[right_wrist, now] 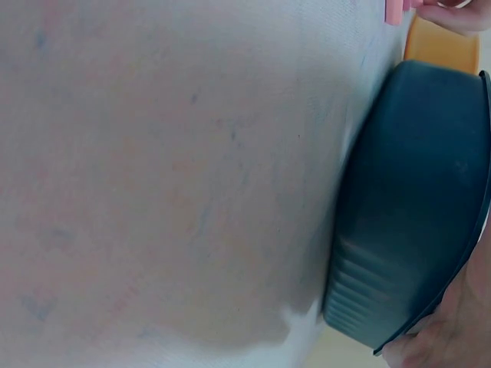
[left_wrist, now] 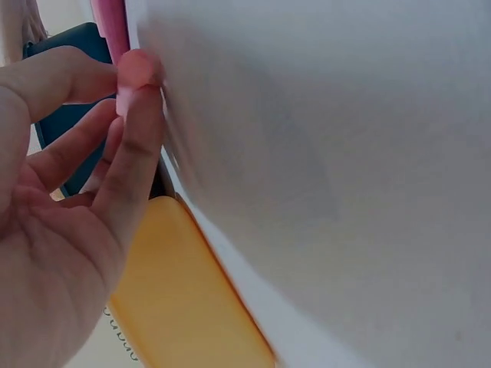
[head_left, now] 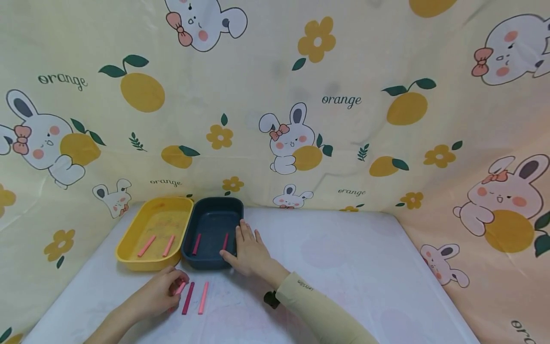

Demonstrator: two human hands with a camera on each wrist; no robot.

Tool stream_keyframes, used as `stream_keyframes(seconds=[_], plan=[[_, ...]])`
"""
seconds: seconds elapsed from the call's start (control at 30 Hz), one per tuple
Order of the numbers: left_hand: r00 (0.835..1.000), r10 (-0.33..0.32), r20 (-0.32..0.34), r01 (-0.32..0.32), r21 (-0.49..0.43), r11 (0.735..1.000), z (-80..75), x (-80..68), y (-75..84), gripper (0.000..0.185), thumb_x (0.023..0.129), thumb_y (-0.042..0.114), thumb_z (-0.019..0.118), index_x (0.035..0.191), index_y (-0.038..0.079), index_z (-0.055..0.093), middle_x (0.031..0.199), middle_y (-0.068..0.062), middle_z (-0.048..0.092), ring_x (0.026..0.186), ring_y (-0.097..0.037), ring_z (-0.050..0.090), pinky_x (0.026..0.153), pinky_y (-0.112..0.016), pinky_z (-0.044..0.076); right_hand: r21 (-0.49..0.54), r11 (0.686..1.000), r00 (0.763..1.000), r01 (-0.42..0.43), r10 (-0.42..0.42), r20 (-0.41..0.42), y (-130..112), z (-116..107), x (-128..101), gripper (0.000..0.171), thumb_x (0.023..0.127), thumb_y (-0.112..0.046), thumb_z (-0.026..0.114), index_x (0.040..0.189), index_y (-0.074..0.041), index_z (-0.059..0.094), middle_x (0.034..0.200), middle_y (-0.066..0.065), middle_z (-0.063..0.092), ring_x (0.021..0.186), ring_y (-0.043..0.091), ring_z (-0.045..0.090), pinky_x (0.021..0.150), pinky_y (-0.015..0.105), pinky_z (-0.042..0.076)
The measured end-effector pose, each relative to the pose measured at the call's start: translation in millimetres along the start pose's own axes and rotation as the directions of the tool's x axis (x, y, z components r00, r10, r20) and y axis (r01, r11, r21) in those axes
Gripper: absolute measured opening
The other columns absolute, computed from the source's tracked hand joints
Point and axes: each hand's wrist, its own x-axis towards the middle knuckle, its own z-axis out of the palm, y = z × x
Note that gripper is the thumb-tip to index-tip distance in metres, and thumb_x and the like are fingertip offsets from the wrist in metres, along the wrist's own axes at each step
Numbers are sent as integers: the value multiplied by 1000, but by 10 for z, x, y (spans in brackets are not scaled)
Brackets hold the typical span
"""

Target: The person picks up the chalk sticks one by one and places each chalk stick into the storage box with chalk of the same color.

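Note:
My left hand pinches a light pink chalk stick between thumb and fingertips, just in front of the yellow tray. In the left wrist view the round end of the pink chalk stick shows between the fingers. To its right, a dark magenta chalk stick and another light pink one lie on the table. With fingers extended, my right hand rests along the right rim of the dark blue tray, thumb at its front corner.
Two light pink sticks lie inside the yellow tray. Two magenta sticks lie in the blue tray, which stands against the yellow one. The white table extends to the right, with a patterned cloth behind.

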Motion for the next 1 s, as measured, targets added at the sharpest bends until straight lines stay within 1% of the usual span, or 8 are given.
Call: stream_keyframes(seconds=[0.2, 0.37, 0.5, 0.63, 0.73, 0.9, 0.93, 1.0], plan=[[1000, 31, -3, -31, -68, 997, -56, -35, 7, 38, 79, -2, 81, 114, 10, 69, 95, -2, 54, 84, -18, 54, 69, -26, 52, 1, 1000, 1000, 2, -2, 1, -3, -9, -7, 96, 102, -72, 34, 165, -2, 19, 174, 13, 5, 160, 26, 12, 127, 50, 12], [994, 101, -34, -104, -112, 988, -108, -43, 31, 39, 82, 2, 83, 118, 9, 68, 101, -2, 57, 88, -17, 57, 72, -24, 54, 5, 1000, 1000, -2, 2, -2, -8, -16, -7, 96, 102, -72, 35, 165, -2, 19, 174, 14, 6, 160, 26, 12, 127, 49, 13], [988, 139, -71, -148, -152, 977, -132, -54, 67, 41, 83, 3, 82, 121, 7, 66, 106, -4, 59, 90, -19, 58, 72, -23, 55, 3, 1000, 1000, -4, 4, -2, -10, -8, 1, 96, 102, -72, 36, 164, -2, 20, 174, 13, 7, 160, 26, 13, 127, 49, 13], [976, 162, -144, -186, -175, 967, -145, -47, 106, 43, 84, 0, 80, 123, 5, 64, 110, -5, 60, 92, -20, 59, 74, -22, 55, -3, 1000, 1000, -5, 5, -3, -5, 7, 14, 96, 101, -72, 36, 165, -2, 20, 174, 13, 6, 160, 26, 12, 127, 49, 13], [959, 187, -212, -224, -168, 960, -154, -34, 124, 46, 83, -3, 79, 125, 4, 63, 111, -6, 60, 92, -20, 59, 74, -21, 56, -1, 1000, 1000, -4, 4, -5, -1, 14, 17, 96, 101, -73, 35, 165, -2, 20, 174, 13, 6, 160, 26, 12, 128, 48, 13], [926, 211, -314, -273, -170, 947, -200, 19, 145, 49, 80, -9, 78, 125, 3, 63, 111, -8, 62, 91, -21, 60, 74, -21, 57, 6, 1000, 1000, 2, -2, -4, 2, 8, 10, 96, 102, -73, 35, 165, -2, 19, 174, 13, 5, 160, 26, 12, 128, 49, 12], [918, 217, -333, -286, -174, 942, -215, 33, 149, 49, 80, -10, 77, 125, 3, 63, 111, -9, 62, 91, -21, 60, 74, -21, 57, 5, 1000, 1000, 2, -2, -1, 1, 6, 9, 96, 102, -73, 34, 165, -2, 18, 174, 13, 5, 160, 26, 12, 128, 49, 12], [896, 240, -374, -321, -171, 932, -245, 54, 153, 48, 80, -12, 77, 124, 2, 63, 112, -10, 62, 91, -21, 60, 74, -20, 57, 5, 1000, 1000, 2, -2, -3, 4, 11, 14, 96, 102, -73, 34, 165, -2, 18, 174, 13, 5, 160, 26, 12, 128, 49, 12]])
